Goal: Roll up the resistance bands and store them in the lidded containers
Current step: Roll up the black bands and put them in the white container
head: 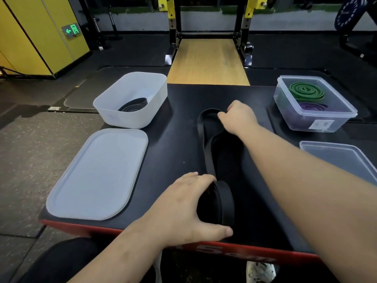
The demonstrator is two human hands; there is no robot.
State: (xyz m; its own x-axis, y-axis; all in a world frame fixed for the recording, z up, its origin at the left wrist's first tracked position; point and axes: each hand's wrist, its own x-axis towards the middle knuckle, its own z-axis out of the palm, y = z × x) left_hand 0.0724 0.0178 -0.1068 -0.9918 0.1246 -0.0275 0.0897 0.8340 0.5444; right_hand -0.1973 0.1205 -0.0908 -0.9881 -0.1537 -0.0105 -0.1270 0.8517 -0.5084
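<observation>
The person sits at a big black-topped box (179, 99) with red sides, and past its far edge a wooden platform (208, 62) runs back to a black and yellow rack (173, 21).

On the left of the box top, nearest the person, a frosted lid (98, 174) lies flat. Just behind it stands the open frosted tub (130, 123), with a coiled black band (133, 106) lying on its floor. At the far right corner sits a clear container (318, 122), also open, holding a green band (306, 90) rolled into a flat spiral and a purple band (313, 106) rolled just in front of it. The clear lid (342, 158) lies nearer the person on the right edge, apart from its container.

In the middle of the box lies the black band (201, 129), half rolled: its near end is wound into a thick coil standing on edge, and the rest stretches away as a long narrow loop flat on the top. The left hand (183, 205) grips that coil, fingers curved over its top and thumb tucked under the near side. The right hand (238, 117) reaches out to the far bend of the loop, fingers curled down onto the band there, apparently pinching it.
</observation>
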